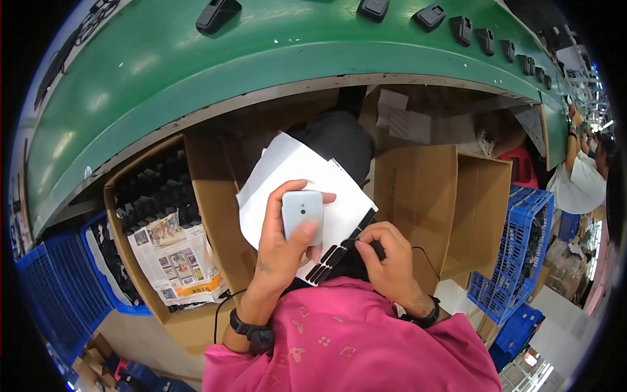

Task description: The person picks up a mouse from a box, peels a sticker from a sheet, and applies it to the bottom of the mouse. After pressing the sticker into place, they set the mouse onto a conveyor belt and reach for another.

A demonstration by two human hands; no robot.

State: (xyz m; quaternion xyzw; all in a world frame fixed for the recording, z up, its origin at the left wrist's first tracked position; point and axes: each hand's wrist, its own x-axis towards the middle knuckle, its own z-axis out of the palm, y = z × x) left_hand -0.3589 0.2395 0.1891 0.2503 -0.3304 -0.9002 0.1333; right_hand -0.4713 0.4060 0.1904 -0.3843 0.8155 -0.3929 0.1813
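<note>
My left hand [282, 245] is wrapped round a light grey, rounded plastic casing [302, 208] with small dark holes in its face; my thumb lies across its lower part. Under it a white backing sheet [260, 222] rests over my lap, with black rounded strips [326, 261] along its lower right edge. At that edge my right hand [386, 258] is closed, thumb and fingers pinching a small black piece [378, 249]. Whether this piece is still joined to the sheet is hard to make out.
A green workbench [274, 62] spans the far side, with several black cradle-shaped devices [429, 17] on it. On the left, a cardboard box [179, 320] holds black parts and newspaper [176, 255]. To the right stand another cardboard box [418, 196] and blue crates [503, 287]. A person [581, 179] sits far right.
</note>
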